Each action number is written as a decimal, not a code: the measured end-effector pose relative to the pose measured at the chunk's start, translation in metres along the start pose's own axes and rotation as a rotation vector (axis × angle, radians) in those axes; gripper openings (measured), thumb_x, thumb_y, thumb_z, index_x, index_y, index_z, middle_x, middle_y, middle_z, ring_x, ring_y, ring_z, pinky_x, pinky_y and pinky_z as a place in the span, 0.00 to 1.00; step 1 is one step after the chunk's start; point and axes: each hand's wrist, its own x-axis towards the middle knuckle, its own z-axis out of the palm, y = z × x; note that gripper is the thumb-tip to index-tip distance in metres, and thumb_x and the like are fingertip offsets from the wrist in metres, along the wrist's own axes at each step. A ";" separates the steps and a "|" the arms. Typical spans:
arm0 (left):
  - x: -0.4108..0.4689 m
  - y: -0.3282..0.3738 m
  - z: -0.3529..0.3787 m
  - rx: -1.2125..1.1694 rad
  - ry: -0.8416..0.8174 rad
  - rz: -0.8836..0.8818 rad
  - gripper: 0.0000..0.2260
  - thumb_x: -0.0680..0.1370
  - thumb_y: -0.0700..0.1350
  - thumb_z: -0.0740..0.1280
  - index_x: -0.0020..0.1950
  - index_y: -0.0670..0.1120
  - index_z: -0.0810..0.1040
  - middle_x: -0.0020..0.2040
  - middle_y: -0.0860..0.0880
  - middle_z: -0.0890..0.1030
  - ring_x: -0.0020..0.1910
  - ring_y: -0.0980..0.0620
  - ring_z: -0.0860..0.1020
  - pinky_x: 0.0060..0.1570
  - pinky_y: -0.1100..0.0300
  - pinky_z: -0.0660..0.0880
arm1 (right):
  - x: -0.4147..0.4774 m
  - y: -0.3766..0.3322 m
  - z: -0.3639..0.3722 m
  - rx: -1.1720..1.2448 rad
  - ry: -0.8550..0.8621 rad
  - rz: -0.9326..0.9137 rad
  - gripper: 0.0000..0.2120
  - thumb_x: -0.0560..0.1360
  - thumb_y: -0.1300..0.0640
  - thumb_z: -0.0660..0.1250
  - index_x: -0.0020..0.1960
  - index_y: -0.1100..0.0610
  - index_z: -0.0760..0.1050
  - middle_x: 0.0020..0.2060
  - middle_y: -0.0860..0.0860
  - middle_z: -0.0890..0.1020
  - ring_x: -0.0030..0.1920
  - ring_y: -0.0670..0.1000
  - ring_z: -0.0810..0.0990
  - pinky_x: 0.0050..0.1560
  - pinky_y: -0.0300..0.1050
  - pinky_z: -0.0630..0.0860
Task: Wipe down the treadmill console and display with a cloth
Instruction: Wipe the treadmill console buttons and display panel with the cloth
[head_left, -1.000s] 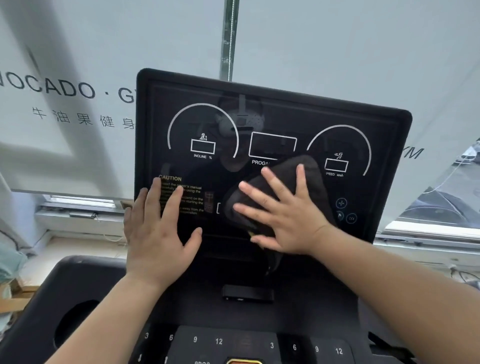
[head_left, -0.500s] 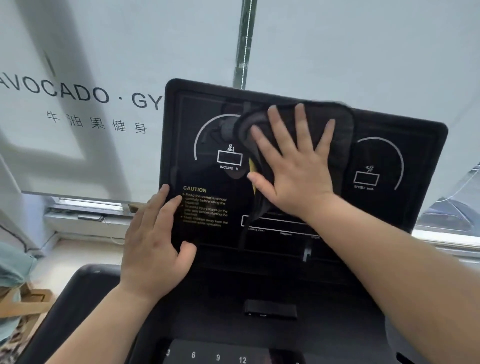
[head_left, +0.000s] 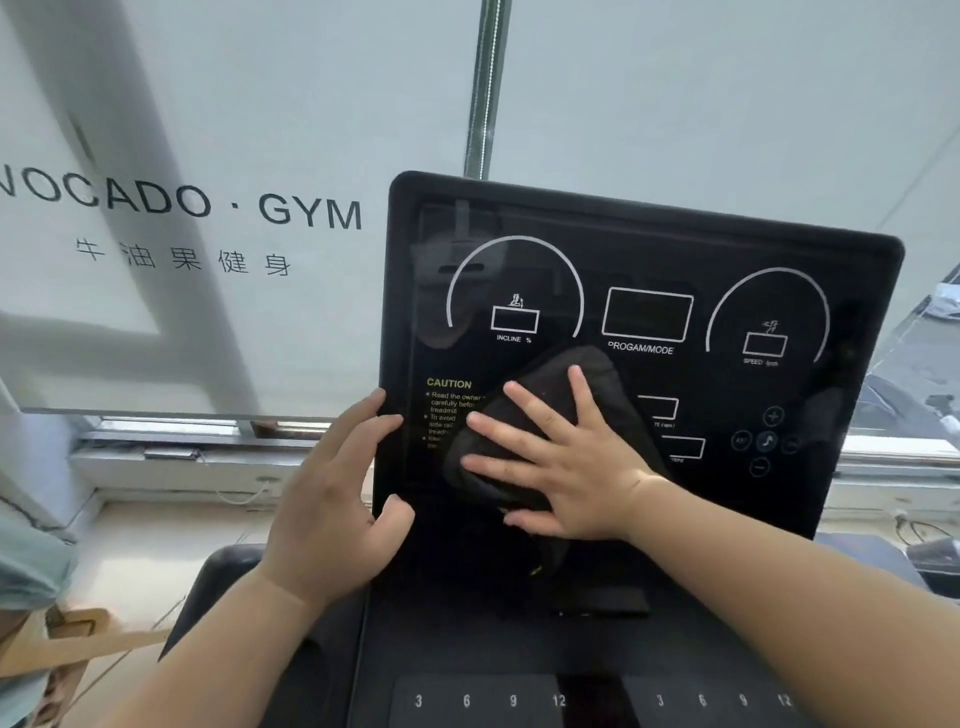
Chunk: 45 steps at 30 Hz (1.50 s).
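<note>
Left hand (head_left: 332, 499), right hand (head_left: 571, 467): both bare; forearms bare to frame edge

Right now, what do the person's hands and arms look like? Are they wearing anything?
Nothing is worn on them. The left hand and right hand have no gloves, and I see no rings, watch or bracelet. The left forearm and right forearm show no sleeves as far as the picture reaches.

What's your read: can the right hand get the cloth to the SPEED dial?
Probably yes. The right hand presses the black cloth flat low-centre on the display; the SPEED dial lies bare up-right, nothing between.
</note>
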 end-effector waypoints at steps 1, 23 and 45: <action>0.001 -0.001 -0.003 -0.012 -0.018 0.000 0.28 0.68 0.49 0.61 0.68 0.46 0.76 0.74 0.51 0.72 0.70 0.54 0.73 0.62 0.58 0.72 | 0.006 0.013 -0.005 -0.006 0.020 0.036 0.38 0.78 0.28 0.56 0.82 0.41 0.52 0.84 0.49 0.50 0.83 0.64 0.45 0.72 0.81 0.40; -0.007 -0.022 -0.012 -0.449 -0.096 -0.069 0.35 0.72 0.48 0.59 0.80 0.45 0.60 0.77 0.50 0.67 0.72 0.50 0.72 0.70 0.57 0.68 | 0.057 -0.101 -0.006 0.167 -0.004 0.406 0.40 0.75 0.26 0.60 0.81 0.43 0.60 0.84 0.53 0.46 0.82 0.65 0.39 0.73 0.81 0.41; -0.020 -0.022 -0.008 -0.349 0.093 -0.227 0.28 0.76 0.49 0.55 0.78 0.47 0.66 0.75 0.48 0.69 0.74 0.45 0.68 0.71 0.39 0.66 | 0.113 -0.059 -0.037 0.225 -0.005 0.616 0.42 0.77 0.25 0.52 0.84 0.43 0.48 0.84 0.56 0.44 0.81 0.70 0.39 0.70 0.84 0.42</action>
